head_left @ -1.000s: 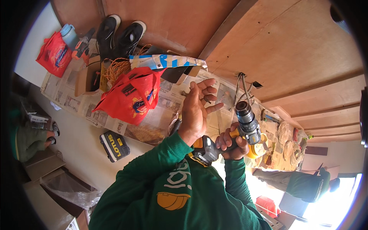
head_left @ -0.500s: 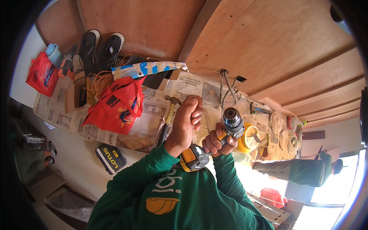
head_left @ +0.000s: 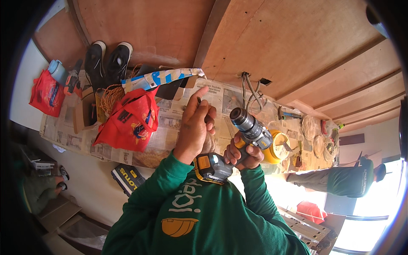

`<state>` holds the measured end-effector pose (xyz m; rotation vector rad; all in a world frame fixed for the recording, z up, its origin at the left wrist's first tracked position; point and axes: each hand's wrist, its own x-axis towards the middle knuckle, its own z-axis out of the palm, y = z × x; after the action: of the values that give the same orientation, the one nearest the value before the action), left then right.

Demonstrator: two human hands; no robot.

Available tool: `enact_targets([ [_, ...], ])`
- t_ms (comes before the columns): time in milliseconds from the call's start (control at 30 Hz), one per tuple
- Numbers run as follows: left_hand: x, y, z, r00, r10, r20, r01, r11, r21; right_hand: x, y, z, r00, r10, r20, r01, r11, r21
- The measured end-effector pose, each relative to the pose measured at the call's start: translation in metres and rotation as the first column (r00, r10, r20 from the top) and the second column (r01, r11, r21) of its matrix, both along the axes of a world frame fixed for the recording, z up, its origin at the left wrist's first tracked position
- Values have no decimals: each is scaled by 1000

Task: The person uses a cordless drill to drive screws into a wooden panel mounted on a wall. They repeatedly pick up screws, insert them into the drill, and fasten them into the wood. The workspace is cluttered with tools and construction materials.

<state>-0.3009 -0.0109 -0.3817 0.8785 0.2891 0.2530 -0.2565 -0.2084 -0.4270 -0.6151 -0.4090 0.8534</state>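
A cordless drill (head_left: pixel 259 137) is in front of the person's chest, over the near side of a table, its chuck (head_left: pixel 240 117) pointing away and to the left, and its battery (head_left: pixel 212 166) low, by the left wrist. The right hand (head_left: pixel 244 155) is clamped around the drill's grip, fingers wrapped over it. The left hand (head_left: pixel 193 125) is raised beside the drill, apart from the other hand, thumb and fingers closed on a small dark piece (head_left: pixel 199 100), too small to make out; its index finger points up and away. Both arms are in green sleeves.

Just right of the drill is a yellow tub (head_left: pixel 276 146). The table is spread with newspaper (head_left: pixel 170 121). Left of the left hand lies a red bag (head_left: pixel 129 123), with a blue-and-white striped strip (head_left: pixel 163 77) behind it. Farther left are orange cord (head_left: pixel 111 98), a cardboard box (head_left: pixel 80 115), a pair of black shoes (head_left: pixel 117 63), another drill (head_left: pixel 73 80), a blue bottle (head_left: pixel 58 71) and a second red bag (head_left: pixel 46 94). Grey cables (head_left: pixel 253 93) hang by a wooden panel (head_left: pixel 280 51) beyond the table.

A dark case (head_left: pixel 128 178) is on the left, past the table's near edge. A co-worker in a green shirt (head_left: pixel 349 177) is at the far right; another person's legs (head_left: pixel 44 187) show at the far left.
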Motion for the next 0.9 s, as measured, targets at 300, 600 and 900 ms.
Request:
enact_targets([
  [300,1,3,17,989,70,127,-51,988,-147,-10,-3,-4,993,-99,-61,98,995,-26],
  [600,0,5,12,979,154,133,-136,981,-135,-17,-4,-4,973,-216,-84,206,971,-118],
  [900,7,-28,16,981,115,157,-76,968,-238,-10,-10,-4,992,-110,-65,110,994,3],
])
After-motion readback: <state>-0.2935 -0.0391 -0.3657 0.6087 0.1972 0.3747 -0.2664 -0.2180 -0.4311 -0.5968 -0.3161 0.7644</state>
